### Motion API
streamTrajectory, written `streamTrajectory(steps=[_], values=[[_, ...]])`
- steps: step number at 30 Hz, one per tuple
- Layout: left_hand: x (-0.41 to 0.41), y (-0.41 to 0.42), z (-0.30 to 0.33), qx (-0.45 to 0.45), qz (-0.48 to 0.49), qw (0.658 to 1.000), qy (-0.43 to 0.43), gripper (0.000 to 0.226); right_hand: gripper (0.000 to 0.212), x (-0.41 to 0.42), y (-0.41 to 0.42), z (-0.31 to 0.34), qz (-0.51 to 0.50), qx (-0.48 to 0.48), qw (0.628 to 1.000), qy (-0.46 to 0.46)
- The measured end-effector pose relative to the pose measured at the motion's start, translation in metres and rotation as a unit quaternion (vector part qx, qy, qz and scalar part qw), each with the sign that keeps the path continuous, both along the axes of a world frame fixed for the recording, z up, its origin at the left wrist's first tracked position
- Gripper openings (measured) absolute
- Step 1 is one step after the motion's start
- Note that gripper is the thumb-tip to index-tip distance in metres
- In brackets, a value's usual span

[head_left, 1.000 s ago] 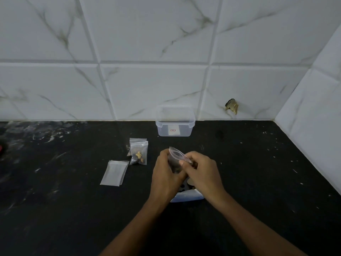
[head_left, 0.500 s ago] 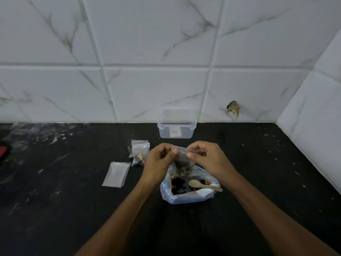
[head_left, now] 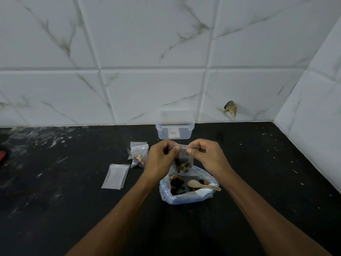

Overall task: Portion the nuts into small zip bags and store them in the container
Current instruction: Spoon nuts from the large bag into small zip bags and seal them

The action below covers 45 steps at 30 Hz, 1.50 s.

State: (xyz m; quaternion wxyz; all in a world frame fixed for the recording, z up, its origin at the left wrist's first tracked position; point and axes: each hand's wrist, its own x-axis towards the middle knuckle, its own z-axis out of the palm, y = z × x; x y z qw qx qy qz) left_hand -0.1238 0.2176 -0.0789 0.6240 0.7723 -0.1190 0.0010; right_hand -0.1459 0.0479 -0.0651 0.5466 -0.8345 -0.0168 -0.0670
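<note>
A small clear zip bag with nuts in its lower half hangs upright above the big open bag of mixed nuts. My left hand pinches the zip strip at its left end, and my right hand pinches it at the right end. A wooden spoon lies in the big bag. Two filled zip bags lie to the left of my hands. Empty zip bags lie flat further left. The clear plastic container stands open against the wall, behind my hands.
The black countertop is streaked with white marks. Tiled walls close the back and the right side, meeting in a corner at the right. A red object shows at the far left edge. A chipped hole marks the back wall.
The small bag went from tilted over the big bag to upright and higher. My hands moved apart to the two ends of its zip strip. The big bag and spoon came into view.
</note>
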Motion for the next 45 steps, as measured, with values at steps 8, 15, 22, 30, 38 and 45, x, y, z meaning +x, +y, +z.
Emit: streamTrajectory(steps=[8,15,22,30,38,45], values=[[0.0,-0.001,0.0,0.009,-0.039,0.999,-0.004,0.013,0.008,-0.001,-0.001,0.001,-0.007,-0.015,1.0,0.005],[0.002,0.003,0.002,-0.012,-0.032,0.999,0.016,0.012,0.007,-0.01,-0.003,0.006,-0.017,0.052,0.998,0.018],[0.004,0.0,0.006,0.012,-0.061,0.998,0.01,0.012,0.008,-0.009,-0.002,0.004,-0.013,0.046,0.999,0.022],[0.007,0.002,0.008,0.033,-0.066,0.997,-0.007,0.011,0.008,-0.013,-0.003,0.001,-0.011,0.08,0.997,0.007],[0.009,-0.002,0.014,0.103,-0.084,0.991,-0.032,0.01,0.012,-0.014,-0.001,0.001,0.011,0.08,0.997,0.017],[0.012,0.009,0.015,0.146,-0.075,0.986,-0.042,0.005,0.01,-0.014,-0.003,0.0,-0.008,0.06,0.998,0.003]])
